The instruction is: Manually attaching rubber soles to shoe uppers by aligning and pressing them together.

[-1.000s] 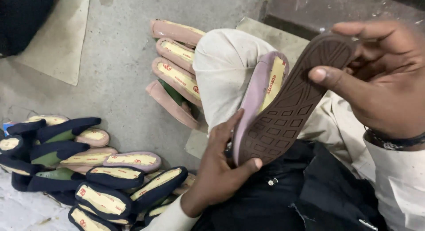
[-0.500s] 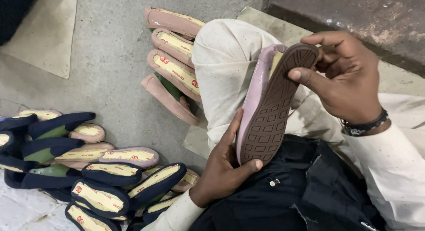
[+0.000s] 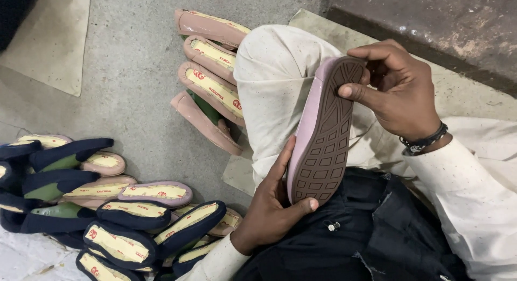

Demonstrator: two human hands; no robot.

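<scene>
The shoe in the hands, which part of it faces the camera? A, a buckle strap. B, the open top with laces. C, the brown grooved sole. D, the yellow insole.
C: the shoe shows its brown grooved sole, with the left hand gripping the heel end and the right hand pinching the toe end.

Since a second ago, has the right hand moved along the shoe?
Yes. The right hand has slid in over the brown sole's toe end, toward the bent knee.
</scene>
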